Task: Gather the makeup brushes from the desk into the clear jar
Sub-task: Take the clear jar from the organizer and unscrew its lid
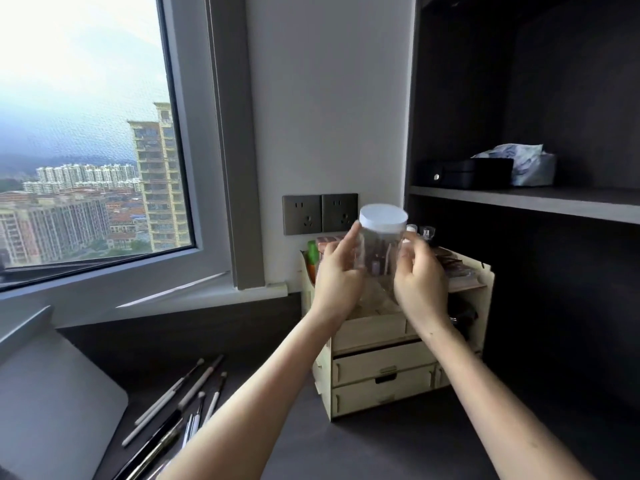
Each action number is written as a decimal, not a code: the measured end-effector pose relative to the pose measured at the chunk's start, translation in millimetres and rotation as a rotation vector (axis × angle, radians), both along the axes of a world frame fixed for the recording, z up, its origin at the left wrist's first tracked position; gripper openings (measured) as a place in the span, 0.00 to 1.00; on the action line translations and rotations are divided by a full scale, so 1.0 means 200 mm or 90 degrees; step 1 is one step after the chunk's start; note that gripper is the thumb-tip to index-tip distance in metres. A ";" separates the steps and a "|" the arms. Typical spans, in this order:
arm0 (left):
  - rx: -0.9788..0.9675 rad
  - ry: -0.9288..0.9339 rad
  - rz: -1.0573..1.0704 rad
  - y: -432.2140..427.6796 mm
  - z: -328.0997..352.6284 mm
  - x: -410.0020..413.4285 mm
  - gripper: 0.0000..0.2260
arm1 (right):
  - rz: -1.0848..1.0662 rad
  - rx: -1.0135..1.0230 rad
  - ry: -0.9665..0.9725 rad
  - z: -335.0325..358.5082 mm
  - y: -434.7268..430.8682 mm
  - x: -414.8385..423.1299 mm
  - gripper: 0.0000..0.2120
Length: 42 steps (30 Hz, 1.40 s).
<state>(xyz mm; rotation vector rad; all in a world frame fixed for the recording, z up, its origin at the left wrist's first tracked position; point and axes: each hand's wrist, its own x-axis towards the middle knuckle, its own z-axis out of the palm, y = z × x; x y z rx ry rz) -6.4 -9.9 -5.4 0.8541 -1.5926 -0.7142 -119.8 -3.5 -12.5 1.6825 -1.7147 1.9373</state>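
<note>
A clear jar with a white lid is held up in the air between both hands, above a wooden organizer. My left hand grips its left side and my right hand grips its right side. The lid sits on the jar. Several makeup brushes with white and dark handles lie loosely on the dark desk at the lower left, partly hidden by my left forearm.
A pale wooden drawer organizer with cosmetics stands on the desk against the wall. A grey closed laptop lies at far left. Wall sockets, a window at left, and dark shelves holding a black case at right.
</note>
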 end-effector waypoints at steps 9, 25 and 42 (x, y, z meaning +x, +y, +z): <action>-0.225 -0.204 0.207 0.31 -0.14 0.40 0.41 | 0.453 0.068 -0.263 -0.05 0.40 0.30 0.13; -0.365 -0.609 0.265 0.72 -0.62 1.15 0.32 | 0.624 0.426 0.223 -0.38 0.64 0.70 0.22; 0.173 -0.349 -0.016 0.89 -0.77 1.31 0.30 | 0.615 0.139 0.596 -0.59 0.80 0.73 0.34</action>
